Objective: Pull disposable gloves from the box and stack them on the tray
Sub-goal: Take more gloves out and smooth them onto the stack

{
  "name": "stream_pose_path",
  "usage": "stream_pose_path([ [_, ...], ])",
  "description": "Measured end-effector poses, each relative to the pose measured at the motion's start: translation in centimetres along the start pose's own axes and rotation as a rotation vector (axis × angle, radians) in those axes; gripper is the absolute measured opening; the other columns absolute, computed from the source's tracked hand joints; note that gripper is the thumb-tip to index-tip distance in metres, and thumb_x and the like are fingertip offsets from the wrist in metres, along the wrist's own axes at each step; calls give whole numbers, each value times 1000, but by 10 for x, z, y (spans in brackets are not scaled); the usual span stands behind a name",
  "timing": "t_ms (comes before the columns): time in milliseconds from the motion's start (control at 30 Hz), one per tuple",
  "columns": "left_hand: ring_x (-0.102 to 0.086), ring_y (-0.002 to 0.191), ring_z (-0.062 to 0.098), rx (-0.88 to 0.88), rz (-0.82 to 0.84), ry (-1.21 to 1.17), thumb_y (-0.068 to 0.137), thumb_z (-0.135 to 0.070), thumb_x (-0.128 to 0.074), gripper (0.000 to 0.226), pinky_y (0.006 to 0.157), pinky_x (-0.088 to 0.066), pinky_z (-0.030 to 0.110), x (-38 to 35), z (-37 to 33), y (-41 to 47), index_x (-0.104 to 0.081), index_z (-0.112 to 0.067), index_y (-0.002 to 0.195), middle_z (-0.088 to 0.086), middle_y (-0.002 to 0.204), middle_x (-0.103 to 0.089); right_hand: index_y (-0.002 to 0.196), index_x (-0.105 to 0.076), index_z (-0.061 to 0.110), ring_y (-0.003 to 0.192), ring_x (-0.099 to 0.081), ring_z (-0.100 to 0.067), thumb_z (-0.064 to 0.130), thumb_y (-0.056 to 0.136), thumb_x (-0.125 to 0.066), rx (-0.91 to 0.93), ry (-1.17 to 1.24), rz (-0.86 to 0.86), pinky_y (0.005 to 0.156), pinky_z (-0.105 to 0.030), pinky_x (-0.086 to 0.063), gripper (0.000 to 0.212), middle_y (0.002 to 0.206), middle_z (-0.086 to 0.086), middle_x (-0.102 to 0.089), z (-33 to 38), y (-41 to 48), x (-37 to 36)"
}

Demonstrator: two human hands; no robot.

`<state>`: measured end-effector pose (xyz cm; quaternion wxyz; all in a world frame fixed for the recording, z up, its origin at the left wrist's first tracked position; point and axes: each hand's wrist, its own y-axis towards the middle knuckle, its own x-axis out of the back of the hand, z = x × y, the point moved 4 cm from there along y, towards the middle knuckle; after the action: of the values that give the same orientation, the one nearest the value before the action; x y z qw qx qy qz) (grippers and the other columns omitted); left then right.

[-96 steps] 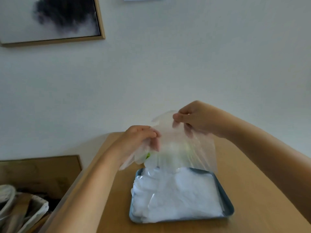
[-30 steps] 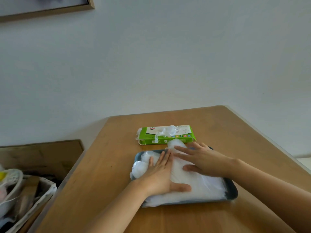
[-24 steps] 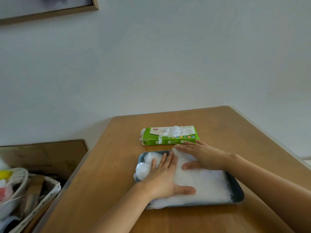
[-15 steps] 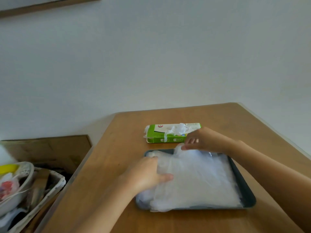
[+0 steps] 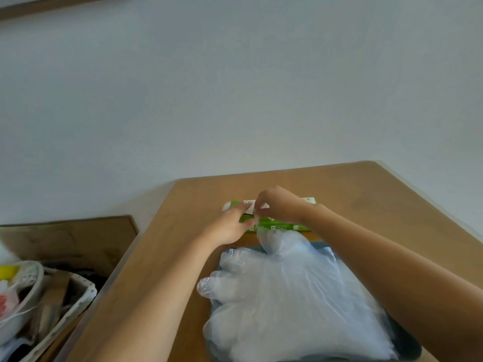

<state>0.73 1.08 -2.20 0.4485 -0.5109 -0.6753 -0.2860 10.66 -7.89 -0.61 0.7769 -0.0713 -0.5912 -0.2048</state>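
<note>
At the far left, a basket of odds and ends sat below the worktop. The left hand lay with its fingers straight and released, resting on the left end of the green box near the worktop's far edge. The right hand hovered over the top of the box, its fingers curled and pinched together; the blur left it impossible to tell whether they grasped a glove. Just nearer than the box, the stacked gloves covered the dark tray, one glove tip spilling over the rim towards the box.
</note>
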Motion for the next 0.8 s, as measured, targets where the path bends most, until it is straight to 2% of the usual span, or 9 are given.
stream_pose_path([
  [67, -37, 136, 23, -32, 60, 34, 104, -30, -35, 45, 109, -32, 35, -12, 2, 10, -32, -25, 148, 2, 155, -32, 96, -74, 8, 95, -62, -24, 18, 91, -60, -11, 80, -118, 84, -33, -47, 18, 102, -7, -71, -2, -1, 6],
  [200, -7, 148, 15, -18, 60, 116, 103, -32, -33, 49, 119, -10, 45, -26, 14, 23, -25, -28, 151, -7, 161, -7, 88, -74, 9, 76, -60, -8, 22, 91, -62, 15, 320, -378, 68, -9, -39, 17, 87, 2, -71, 0, -18, 41],
  [367, -19, 146, 16, -30, 51, 119, 100, -35, -44, 48, 119, -16, 39, -27, 17, 30, -39, -21, 146, -5, 159, -20, 78, -68, 18, 77, -63, -8, 16, 92, -62, 55, 593, -569, 76, -20, -47, 15, 77, 7, -70, 6, -43, 100],
  [467, -51, 119, 21, 9, 49, 19, 101, -33, -42, 32, 105, -38, 33, -9, 4, 27, -61, -19, 122, 1, 131, -56, 81, -66, 15, 71, -67, -9, 8, 95, -55, 89, 718, -412, 76, -19, -53, 19, 70, 0, -70, 20, -56, 127],
  [500, -55, 109, 19, 17, 5, -149, 101, -36, -40, 31, 100, -41, 33, 3, -7, 21, -63, -20, 114, 1, 118, -61, 82, -66, 13, 69, -67, -8, 8, 95, -54, 69, 672, -335, 75, -17, -53, 19, 69, -1, -70, 25, -62, 132],
  [567, -56, 109, 13, -34, -39, -631, 99, -54, -28, 52, 102, -35, 31, 27, -29, 4, -62, -19, 117, -4, 116, -60, 84, -69, 13, 66, -65, -3, 12, 95, -55, 24, 467, -224, 72, -11, -49, 17, 70, 1, -71, 35, -74, 139],
  [633, -60, 105, 6, -172, 52, -1009, 84, -72, -21, 71, 106, -32, 29, 41, -53, -18, -59, -20, 113, -7, 115, -61, 85, -70, 15, 64, -63, -1, 16, 94, -56, 7, 299, -183, 68, -8, -46, 17, 72, 3, -72, 45, -87, 144],
  [700, -65, 106, 11, -274, 101, -1033, 71, -82, -46, 78, 105, -40, 28, 49, -74, -41, -62, -16, 109, -2, 116, -67, 83, -70, 17, 66, -66, -7, 17, 94, -56, -13, 250, -170, 69, -14, -48, 17, 70, 3, -71, 51, -96, 146],
  [800, -64, 110, 22, -338, 107, -776, 78, -47, -71, 49, 106, -43, 41, 43, -97, -67, -69, -10, 110, 7, 109, -71, 84, -68, 13, 65, -69, -20, 14, 94, -52, -51, 284, -137, 64, -25, -54, 19, 69, -2, -71, 55, -110, 143],
])
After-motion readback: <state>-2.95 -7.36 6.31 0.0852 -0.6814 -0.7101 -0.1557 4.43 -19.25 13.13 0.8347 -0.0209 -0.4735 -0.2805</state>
